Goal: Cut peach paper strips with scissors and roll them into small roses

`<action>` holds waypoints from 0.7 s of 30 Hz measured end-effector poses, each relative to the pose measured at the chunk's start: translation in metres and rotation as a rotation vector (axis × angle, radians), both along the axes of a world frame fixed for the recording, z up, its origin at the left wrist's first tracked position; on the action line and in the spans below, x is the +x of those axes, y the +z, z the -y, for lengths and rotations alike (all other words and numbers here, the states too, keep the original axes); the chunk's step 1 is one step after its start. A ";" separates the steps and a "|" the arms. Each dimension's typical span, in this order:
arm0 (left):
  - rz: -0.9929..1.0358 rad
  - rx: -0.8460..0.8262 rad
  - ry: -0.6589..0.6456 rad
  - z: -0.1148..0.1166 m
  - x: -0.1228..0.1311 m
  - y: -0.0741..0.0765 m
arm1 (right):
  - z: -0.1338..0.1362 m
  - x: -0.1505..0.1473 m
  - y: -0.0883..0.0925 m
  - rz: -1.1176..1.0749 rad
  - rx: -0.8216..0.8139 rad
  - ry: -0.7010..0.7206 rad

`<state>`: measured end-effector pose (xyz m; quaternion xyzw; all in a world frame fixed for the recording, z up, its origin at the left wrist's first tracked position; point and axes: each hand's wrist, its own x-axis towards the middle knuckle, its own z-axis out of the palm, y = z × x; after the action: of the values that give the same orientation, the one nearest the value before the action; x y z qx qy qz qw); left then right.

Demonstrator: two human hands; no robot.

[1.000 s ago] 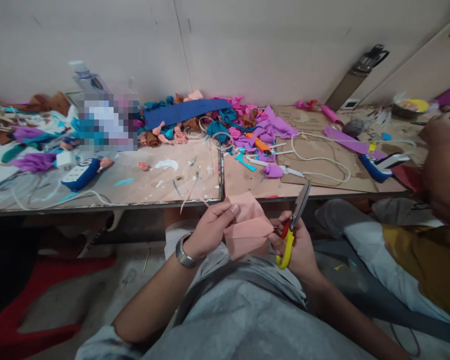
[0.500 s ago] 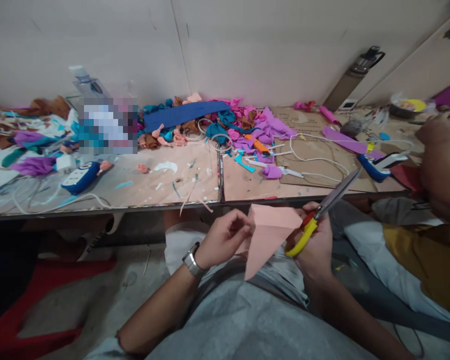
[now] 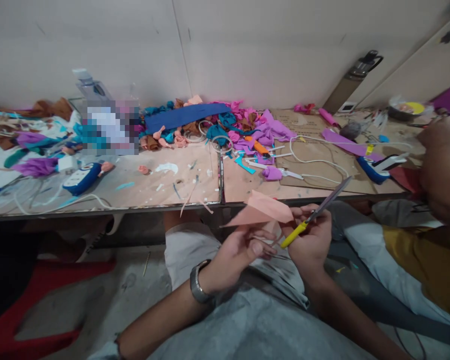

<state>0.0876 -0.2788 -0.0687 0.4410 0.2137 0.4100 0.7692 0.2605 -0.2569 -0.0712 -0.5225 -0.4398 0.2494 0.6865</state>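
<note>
My right hand (image 3: 313,240) is closed around yellow-handled scissors (image 3: 295,234), whose blades point up and to the right. Its fingertips also pinch the right end of a salmon-pink paper piece (image 3: 264,209), which looks like crepe paper. The paper is tilted above my lap, just before the table edge, with its pointed end to the left. Below it, my left hand (image 3: 245,252) has its palm turned up and its fingers loosely apart, close under the paper. Whether those fingers touch the paper is hard to make out.
A long heap of coloured paper scraps and rolled flowers (image 3: 187,125) lines the wall. On the table are blue-and-white power strips (image 3: 83,179), white cables, a glue gun (image 3: 260,146) with an orange part and a tall bottle (image 3: 347,87). At right, a co-worker's arm (image 3: 440,165) reaches in.
The pink paper has turned, its point swinging from downward to the left. My left hand has moved right and lower, from the paper's left edge to beneath it. The scissors have dipped slightly.
</note>
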 end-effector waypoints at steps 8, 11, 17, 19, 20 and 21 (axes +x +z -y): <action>0.039 0.071 0.167 -0.008 0.001 0.006 | 0.017 -0.011 -0.011 0.144 0.070 0.155; -0.009 0.095 0.196 -0.008 0.005 0.007 | 0.023 -0.018 -0.015 0.238 0.042 0.216; -0.034 -0.132 0.354 -0.003 0.016 0.013 | 0.032 -0.022 -0.023 0.335 -0.124 0.252; -0.021 -0.181 0.361 -0.004 0.018 0.017 | 0.035 -0.021 -0.022 0.389 -0.142 0.255; -0.009 -0.202 0.360 -0.004 0.018 0.019 | 0.036 -0.020 -0.022 0.416 -0.147 0.264; 0.004 -0.222 0.357 -0.005 0.018 0.021 | 0.037 -0.020 -0.021 0.433 -0.148 0.280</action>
<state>0.1053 -0.2734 -0.0476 0.3080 0.3310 0.5146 0.7285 0.2404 -0.2936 -0.0918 -0.5467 -0.6248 0.2559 0.4952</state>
